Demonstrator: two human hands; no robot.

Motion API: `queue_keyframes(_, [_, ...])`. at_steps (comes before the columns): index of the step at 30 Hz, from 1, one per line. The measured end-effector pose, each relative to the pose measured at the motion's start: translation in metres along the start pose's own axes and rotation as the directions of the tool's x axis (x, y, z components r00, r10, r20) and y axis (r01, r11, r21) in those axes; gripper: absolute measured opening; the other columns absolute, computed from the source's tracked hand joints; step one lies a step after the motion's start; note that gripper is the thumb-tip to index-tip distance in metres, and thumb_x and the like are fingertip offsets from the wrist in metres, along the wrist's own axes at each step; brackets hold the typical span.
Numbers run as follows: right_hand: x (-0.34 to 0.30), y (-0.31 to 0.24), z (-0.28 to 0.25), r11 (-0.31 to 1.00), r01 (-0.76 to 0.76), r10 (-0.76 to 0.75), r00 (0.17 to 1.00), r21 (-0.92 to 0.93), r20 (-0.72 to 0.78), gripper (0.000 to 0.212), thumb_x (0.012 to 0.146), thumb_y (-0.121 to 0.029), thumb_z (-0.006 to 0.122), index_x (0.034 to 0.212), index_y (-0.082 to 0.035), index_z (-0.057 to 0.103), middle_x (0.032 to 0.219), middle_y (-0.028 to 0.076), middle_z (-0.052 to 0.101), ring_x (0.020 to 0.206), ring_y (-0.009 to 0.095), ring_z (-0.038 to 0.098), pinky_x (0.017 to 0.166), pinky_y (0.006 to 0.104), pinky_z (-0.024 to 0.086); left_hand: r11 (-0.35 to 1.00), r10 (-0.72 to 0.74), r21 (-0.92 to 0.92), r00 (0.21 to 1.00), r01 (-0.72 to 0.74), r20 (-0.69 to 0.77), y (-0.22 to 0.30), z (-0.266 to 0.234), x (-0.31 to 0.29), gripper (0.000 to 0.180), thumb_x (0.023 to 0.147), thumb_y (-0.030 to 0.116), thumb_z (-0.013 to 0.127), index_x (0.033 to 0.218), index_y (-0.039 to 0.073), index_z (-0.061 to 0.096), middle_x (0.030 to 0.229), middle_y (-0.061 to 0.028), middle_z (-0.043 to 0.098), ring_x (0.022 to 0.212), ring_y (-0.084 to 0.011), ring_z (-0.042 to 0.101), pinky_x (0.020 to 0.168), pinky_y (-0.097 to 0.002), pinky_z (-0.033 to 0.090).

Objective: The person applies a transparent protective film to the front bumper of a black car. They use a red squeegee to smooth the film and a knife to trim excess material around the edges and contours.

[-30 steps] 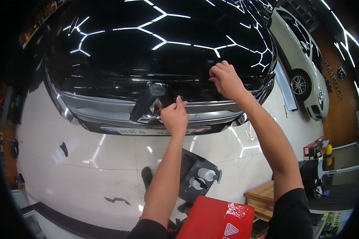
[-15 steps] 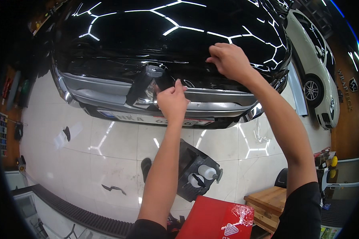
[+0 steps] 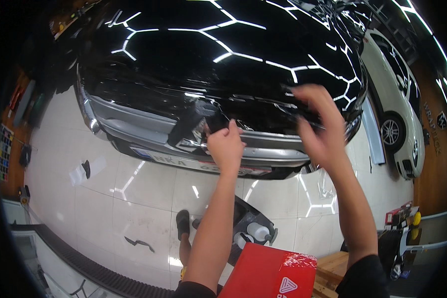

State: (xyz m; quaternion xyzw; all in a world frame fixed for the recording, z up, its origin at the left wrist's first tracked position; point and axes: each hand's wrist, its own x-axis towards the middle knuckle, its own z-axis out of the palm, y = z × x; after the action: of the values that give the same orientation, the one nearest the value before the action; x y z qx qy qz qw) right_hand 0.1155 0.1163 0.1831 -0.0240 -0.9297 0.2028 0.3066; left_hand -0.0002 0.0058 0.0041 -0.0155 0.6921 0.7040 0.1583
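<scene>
A car's glossy black hood fills the upper middle, its reflections wavy and creased along the front edge, where black film lies loose. At that edge, right of the grille's middle piece, my left hand is closed in a pinch on the film; the pinched bit is mostly hidden by the fingers. My right hand is over the hood's front right part, blurred, with thumb and fingers apart and nothing visible between them. Below the hands run the silver grille bar and the number plate.
A red box-like thing stands close in front of me, beside a wooden stool. A black tray with white bottles is on the tiled floor. Dark scraps lie at left. A white car is parked at right.
My right hand has gone from closed to spread fingers and moved down and right. My left hand keeps its pinch at the hood edge. The view has shifted slightly.
</scene>
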Motion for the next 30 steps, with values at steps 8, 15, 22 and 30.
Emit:
queue_keyframes(8, [-0.092, -0.133, -0.031, 0.977, -0.069, -0.054, 0.833, 0.2, 0.551, 0.025, 0.084, -0.021, 0.079, 0.105, -0.008, 0.075, 0.108, 0.009, 0.073, 0.09, 0.024, 0.071, 0.07, 0.0355, 0.056, 0.997, -0.052, 0.051, 0.998, 0.05, 0.035, 0.004, 0.006, -0.009, 0.047, 0.104, 0.038, 0.066, 0.083, -0.001, 0.081, 0.057, -0.0125, 0.069, 0.049, -0.0172, 0.068, 0.053, -0.0285, 0.052])
queue_keyframes(15, [-0.001, 0.02, 0.104, 0.935, -0.329, 0.342, 0.934, 0.13, -0.098, 0.022, 0.092, -0.019, 0.074, 0.109, -0.004, 0.072, 0.089, 0.02, 0.075, 0.08, 0.04, 0.074, 0.071, 0.045, 0.057, 0.992, -0.104, -0.07, 0.994, 0.107, 0.042, 0.011, 0.003, -0.002, 0.043, 0.102, 0.029, 0.069, 0.086, -0.01, 0.078, 0.074, -0.0145, 0.076, 0.054, -0.0195, 0.071, 0.052, -0.0301, 0.055])
queue_keyframes(22, [0.012, 0.052, 0.132, 0.937, -0.348, 0.347, 0.936, -0.017, -0.052, 0.032, 0.087, -0.033, 0.08, 0.109, -0.01, 0.078, 0.088, 0.016, 0.078, 0.084, 0.038, 0.075, 0.075, 0.0449, 0.058, 0.996, -0.076, -0.046, 0.995, 0.078, 0.057, 0.004, -0.002, 0.005, 0.042, 0.101, 0.027, 0.07, 0.088, -0.012, 0.077, 0.074, -0.0142, 0.075, 0.055, -0.02, 0.071, 0.05, -0.03, 0.052])
queue_keyframes(30, [0.021, 0.037, 0.152, 0.954, -0.017, 0.036, 0.997, -0.298, 0.061, 0.027, 0.089, -0.032, 0.076, 0.105, -0.01, 0.075, 0.083, 0.015, 0.076, 0.081, 0.037, 0.074, 0.074, 0.0473, 0.058, 0.997, -0.058, -0.052, 0.996, 0.062, 0.061, -0.006, 0.0, 0.006, 0.041, 0.101, 0.026, 0.071, 0.086, -0.012, 0.076, 0.071, -0.0127, 0.074, 0.054, -0.0188, 0.07, 0.049, -0.0292, 0.05])
